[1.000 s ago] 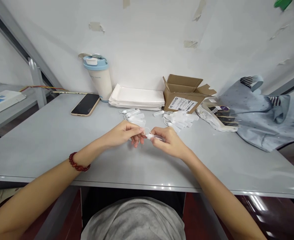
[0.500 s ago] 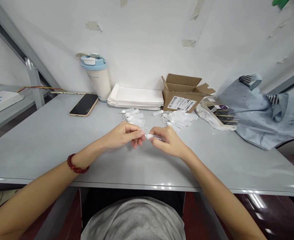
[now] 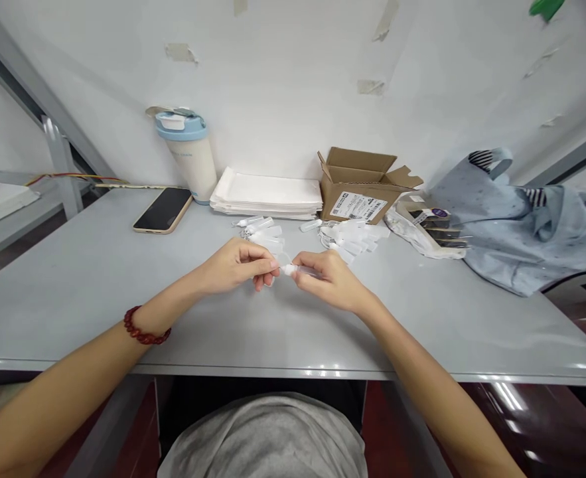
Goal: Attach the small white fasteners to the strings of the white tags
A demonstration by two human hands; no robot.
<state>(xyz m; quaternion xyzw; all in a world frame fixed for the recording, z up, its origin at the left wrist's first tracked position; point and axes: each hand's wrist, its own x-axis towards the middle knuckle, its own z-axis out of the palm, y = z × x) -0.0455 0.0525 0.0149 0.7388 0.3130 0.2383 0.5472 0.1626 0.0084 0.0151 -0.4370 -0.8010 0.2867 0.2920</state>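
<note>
My right hand (image 3: pixel 325 275) is closed around a small clear tube with a white cap (image 3: pixel 289 269), the cap pointing left. My left hand (image 3: pixel 247 265) pinches at the cap's tip, with a thin white loop showing near its fingers; exactly what the fingertips grip is too small to tell. Behind my left hand lies a small pile of white tubes with strings (image 3: pixel 263 229). A larger pile of similar tubes (image 3: pixel 355 236) lies beyond my right hand, with one tube (image 3: pixel 310 226) lying apart at its left.
At the back stand a cup with a blue lid (image 3: pixel 193 156), a stack of white envelopes (image 3: pixel 267 192) and an open cardboard box (image 3: pixel 357 192). A phone (image 3: pixel 163 210) lies left. Rightward are a plastic-wrapped tray (image 3: pixel 425 232) and a blue cloth bag (image 3: pixel 516 226) on the grey table (image 3: pixel 73 285).
The whole view has shifted slightly, with things appearing a little further left. Both hands stay together at the capped tube, and the thin loop now shows lower, near my left fingers.
</note>
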